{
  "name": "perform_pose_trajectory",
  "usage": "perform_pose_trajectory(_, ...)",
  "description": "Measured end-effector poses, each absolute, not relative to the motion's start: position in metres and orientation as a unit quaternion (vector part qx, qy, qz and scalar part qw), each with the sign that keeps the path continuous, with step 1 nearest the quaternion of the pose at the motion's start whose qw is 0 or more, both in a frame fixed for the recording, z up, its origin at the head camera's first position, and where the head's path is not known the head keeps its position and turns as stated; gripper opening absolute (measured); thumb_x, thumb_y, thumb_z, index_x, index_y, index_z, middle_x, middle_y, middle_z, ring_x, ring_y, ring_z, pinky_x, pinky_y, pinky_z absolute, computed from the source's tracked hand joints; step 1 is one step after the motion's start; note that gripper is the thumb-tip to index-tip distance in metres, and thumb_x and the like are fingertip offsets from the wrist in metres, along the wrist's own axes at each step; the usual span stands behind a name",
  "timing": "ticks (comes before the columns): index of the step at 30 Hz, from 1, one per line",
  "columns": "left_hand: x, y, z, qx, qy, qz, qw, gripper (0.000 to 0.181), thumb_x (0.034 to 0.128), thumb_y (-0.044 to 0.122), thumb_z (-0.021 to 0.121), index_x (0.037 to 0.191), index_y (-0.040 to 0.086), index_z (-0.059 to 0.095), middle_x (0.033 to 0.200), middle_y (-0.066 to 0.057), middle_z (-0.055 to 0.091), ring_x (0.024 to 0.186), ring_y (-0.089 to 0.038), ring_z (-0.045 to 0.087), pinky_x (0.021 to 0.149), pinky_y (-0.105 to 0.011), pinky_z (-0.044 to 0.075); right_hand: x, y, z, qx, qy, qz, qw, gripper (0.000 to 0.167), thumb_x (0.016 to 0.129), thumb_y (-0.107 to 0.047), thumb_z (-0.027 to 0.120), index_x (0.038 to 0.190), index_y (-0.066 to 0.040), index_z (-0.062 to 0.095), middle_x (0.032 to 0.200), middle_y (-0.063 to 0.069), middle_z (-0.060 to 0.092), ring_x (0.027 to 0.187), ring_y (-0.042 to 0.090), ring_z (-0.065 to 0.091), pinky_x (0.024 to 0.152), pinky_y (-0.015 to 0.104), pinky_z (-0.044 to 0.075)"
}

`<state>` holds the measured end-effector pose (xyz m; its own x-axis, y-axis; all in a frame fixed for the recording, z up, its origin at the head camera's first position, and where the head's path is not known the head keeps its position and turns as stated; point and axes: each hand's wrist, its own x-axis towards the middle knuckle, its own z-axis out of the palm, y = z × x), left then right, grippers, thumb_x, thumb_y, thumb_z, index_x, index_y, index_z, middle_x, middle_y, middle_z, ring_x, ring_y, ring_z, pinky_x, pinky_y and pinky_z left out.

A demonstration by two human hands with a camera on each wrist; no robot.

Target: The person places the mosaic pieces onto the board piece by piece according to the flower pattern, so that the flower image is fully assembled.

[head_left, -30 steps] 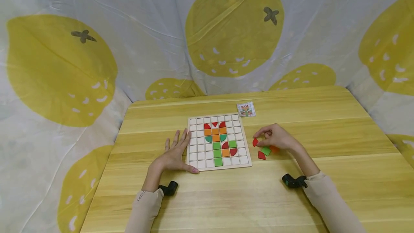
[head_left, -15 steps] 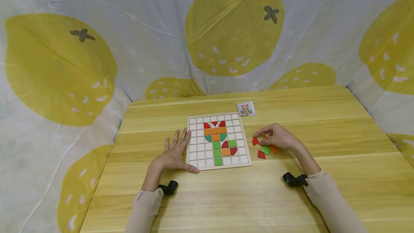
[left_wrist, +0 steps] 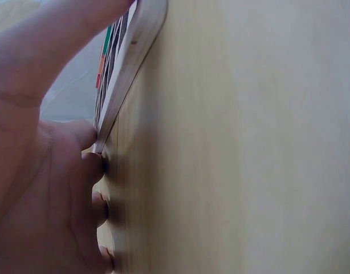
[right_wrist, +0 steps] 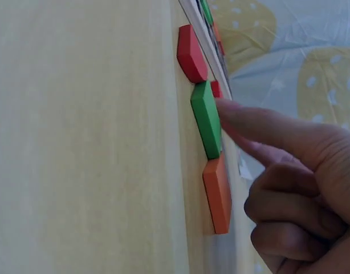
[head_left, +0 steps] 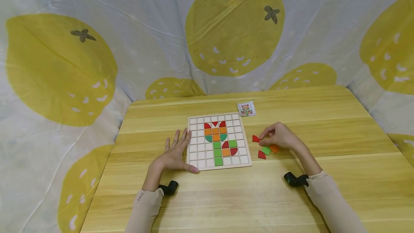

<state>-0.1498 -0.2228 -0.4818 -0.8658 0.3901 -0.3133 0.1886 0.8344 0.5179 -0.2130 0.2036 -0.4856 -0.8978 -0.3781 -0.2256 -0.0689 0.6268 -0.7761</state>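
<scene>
My left hand (head_left: 174, 156) is spread along the left edge of a square wooden grid board (head_left: 201, 155), fingers at its side and thumb by its near corner. In the left wrist view that hand (left_wrist: 44, 154) touches the board's side (left_wrist: 126, 77). Red, orange and green tiles form a flower on the grid. Right of the board, my right hand (head_left: 279, 136) pinches the edge of a red quarter-circle tile (head_left: 256, 138) between thumb and index finger. Close below lie a second red tile (head_left: 261, 155), a green square tile (head_left: 266, 150) and an orange tile (head_left: 274, 148).
A small paper card (head_left: 246, 108) printed with a flower on a grid lies behind the board's far right corner. The wooden table (head_left: 226, 200) ends at a lemon-print cloth (head_left: 233, 28). A black camera mount sits on each wrist.
The red quarter-circle tile has turned and shifted slightly away from me, as my right fingers moved a little to its right edge. The left hand and board have stayed put.
</scene>
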Motion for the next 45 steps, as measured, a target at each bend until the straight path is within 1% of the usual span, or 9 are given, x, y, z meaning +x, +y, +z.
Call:
perform_pose_trajectory(3,-0.15,-0.223,-0.482,0.155,0.935,0.241,0.208,0.145,0.068,0.059,0.092,0.167,0.011,-0.002,0.175,-0.01,-0.014,0.159,-0.038,-0.023,0.121,-0.071,-0.018,-0.213,0.205,-0.484,-0.145,0.87,-0.425,0.204,0.019,0.081,-0.02,0.089,0.092,-0.006,0.081,0.059,-0.005,0.047,0.055,0.005,0.031,0.052,0.021,0.026)
perform_pose_trajectory(5,-0.15,-0.223,-0.482,0.156,0.936,0.24,0.206,0.145,0.068,0.059,0.092,0.167,0.011,-0.002,0.175,-0.01,-0.014,0.16,-0.038,-0.023,0.121,-0.071,-0.018,-0.214,0.204,-0.484,-0.149,0.866,-0.431,0.204,0.022,0.081,-0.019,0.089,0.095,-0.004,0.081,0.061,-0.005,0.047,0.055,0.005,0.032,0.052,0.021,0.026)
perform_pose_trajectory(9,-0.149,-0.223,-0.483,0.157,0.936,0.239,0.204,0.145,0.0679,0.059,0.092,0.167,0.011,-0.002,0.175,-0.01,-0.014,0.16,-0.039,-0.022,0.121,-0.071,-0.017,-0.214,0.201,-0.485,-0.155,0.872,-0.425,0.185,0.032,0.082,-0.019,0.088,0.108,-0.004,0.079,0.062,-0.005,0.038,0.056,0.007,0.032,0.052,0.023,0.026)
perform_pose_trajectory(12,-0.149,-0.223,-0.483,0.158,0.937,0.237,0.204,0.145,0.0681,0.059,0.092,0.167,0.01,-0.002,0.175,-0.011,-0.015,0.16,-0.039,-0.022,0.121,-0.071,-0.018,-0.215,0.196,-0.487,-0.156,0.874,-0.422,0.183,0.035,0.083,-0.017,0.087,0.114,-0.004,0.078,0.062,-0.005,0.033,0.057,0.009,0.03,0.053,0.022,0.025)
perform_pose_trajectory(16,-0.149,-0.223,-0.483,0.158,0.936,0.238,0.206,0.144,0.0683,0.059,0.092,0.167,0.01,-0.002,0.175,-0.011,-0.015,0.16,-0.039,-0.022,0.121,-0.071,-0.018,-0.215,0.191,-0.49,-0.154,0.868,-0.433,0.19,0.031,0.084,-0.013,0.086,0.112,-0.004,0.079,0.06,-0.005,0.032,0.056,0.009,0.029,0.053,0.021,0.024)
perform_pose_trajectory(23,-0.149,-0.223,-0.483,0.158,0.936,0.239,0.206,0.144,0.0683,0.059,0.092,0.167,0.01,-0.001,0.175,-0.011,-0.015,0.16,-0.039,-0.022,0.121,-0.071,-0.018,-0.212,0.186,-0.49,-0.152,0.864,-0.445,0.18,0.026,0.083,-0.011,0.086,0.106,-0.001,0.079,0.058,-0.006,0.035,0.055,0.007,0.031,0.053,0.021,0.025)
perform_pose_trajectory(30,-0.149,-0.223,-0.483,0.158,0.936,0.238,0.206,0.144,0.0686,0.059,0.092,0.167,0.01,-0.001,0.175,-0.01,-0.016,0.16,-0.039,-0.022,0.121,-0.071,-0.018,-0.211,0.182,-0.49,-0.154,0.86,-0.453,0.177,0.031,0.083,-0.012,0.087,0.11,0.0,0.078,0.06,-0.005,0.033,0.056,0.008,0.029,0.054,0.023,0.025)
perform_pose_trajectory(38,-0.149,-0.223,-0.481,0.157,0.935,0.239,0.208,0.144,0.0684,0.059,0.092,0.167,0.01,-0.001,0.175,-0.011,-0.016,0.16,-0.039,-0.022,0.121,-0.071,-0.018,-0.212,0.18,-0.492,-0.137,0.865,-0.448,0.18,0.025,0.084,-0.013,0.086,0.105,-0.001,0.079,0.058,-0.006,0.033,0.056,0.009,0.03,0.053,0.022,0.026)
perform_pose_trajectory(45,-0.149,-0.223,-0.481,0.157,0.934,0.242,0.21,0.144,0.0684,0.058,0.092,0.167,0.01,-0.002,0.175,-0.011,-0.016,0.159,-0.039,-0.023,0.121,-0.071,-0.019,-0.212,0.175,-0.489,-0.111,0.864,-0.463,0.166,0.027,0.085,-0.016,0.085,0.108,-0.002,0.079,0.057,-0.006,0.03,0.055,0.01,0.028,0.054,0.023,0.027)
